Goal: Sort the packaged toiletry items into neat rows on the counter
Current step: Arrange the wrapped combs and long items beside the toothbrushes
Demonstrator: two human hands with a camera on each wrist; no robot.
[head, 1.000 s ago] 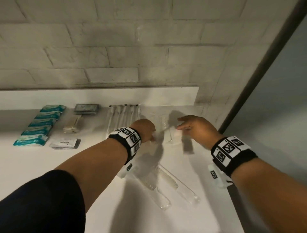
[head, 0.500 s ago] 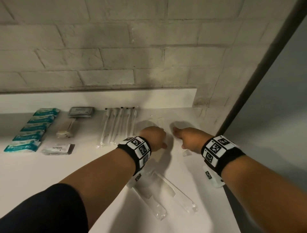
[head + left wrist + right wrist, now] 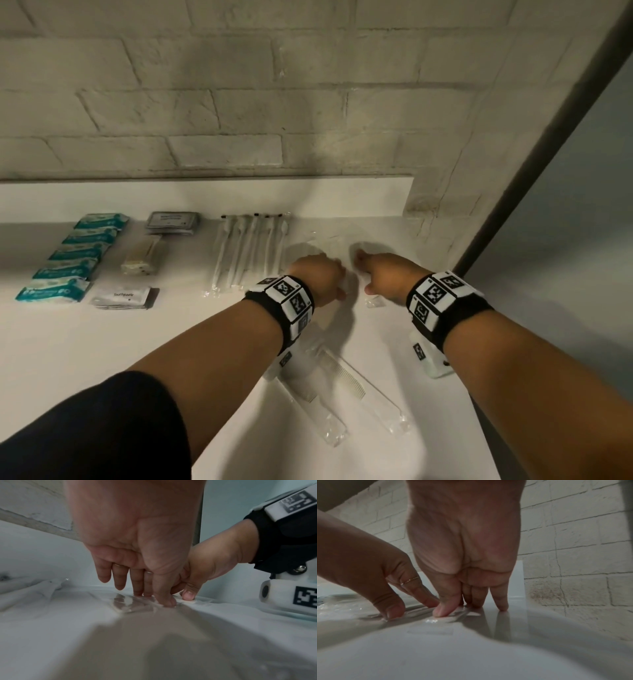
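clear packet (image 3: 135,603): flat, glossy see-through plastic, pale contents, lying on white counter (image 3: 85,342) right of toothbrush row (image 3: 246,253)
left hand (image 3: 317,279): fingers straight, tips pressing down on packet; nothing gripped
right hand (image 3: 385,275): fingers extended, thumb and fingertips (image 3: 444,609) pressing packet edge and counter; nothing gripped
wrapped combs (image 3: 346,387): two, clear sleeves, nearer the camera than toothbrush row, below the wrists
teal packs (image 3: 75,257): column of five, far left of toothbrush row
toothpaste sachets (image 3: 123,297): small stack, left of toothbrush row
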